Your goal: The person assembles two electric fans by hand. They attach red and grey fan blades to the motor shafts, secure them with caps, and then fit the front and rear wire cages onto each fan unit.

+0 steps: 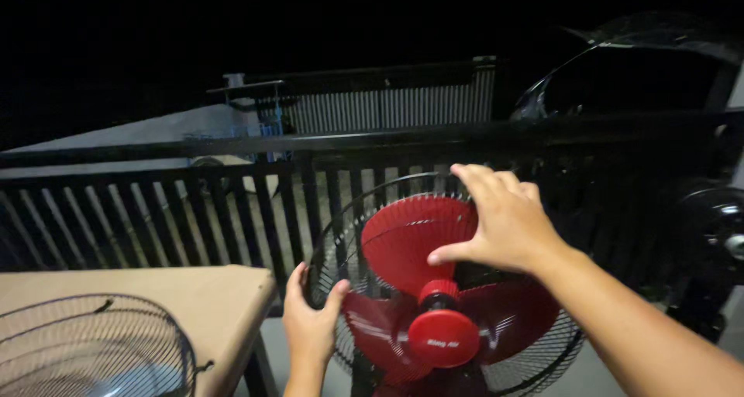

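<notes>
A fan with red blades (418, 234) and a red hub cap (443, 337) stands in front of me, its front guard off and its black wire rear guard (341, 219) behind the blades. My left hand (310, 319) grips the left rim of the rear guard. My right hand (500, 219) rests spread over the upper blade, thumb on its face and fingers at its top edge.
A detached wire fan guard (93, 343) lies on a tan table (209, 304) at lower left. A black slatted railing (194, 211) runs behind the fan. Another dark fan (717, 234) stands at the right. Beyond are a corrugated fence (387, 106) and darkness.
</notes>
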